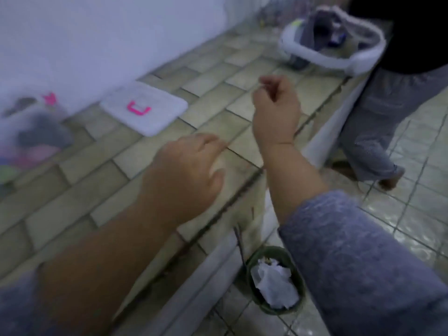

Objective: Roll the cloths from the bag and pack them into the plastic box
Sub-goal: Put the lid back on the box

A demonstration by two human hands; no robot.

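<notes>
The frame is blurred by motion. My left hand (186, 170) hovers over the tiled counter (80, 190), fingers spread, holding nothing. My right hand (276, 110) is raised above the counter's right edge with fingers loosely curled; nothing shows in it. At the far left stands the clear plastic box (26, 134) with dark and pink cloths inside. Its white lid (145, 107) with a pink handle lies flat on the counter beside it. A white bag (332, 44) holding grey cloths sits at the counter's far right end.
A second person in grey trousers (378, 122) stands right of the counter on the tiled floor. A green bin (274, 280) with crumpled white paper sits on the floor below the counter edge. A white wall backs the counter.
</notes>
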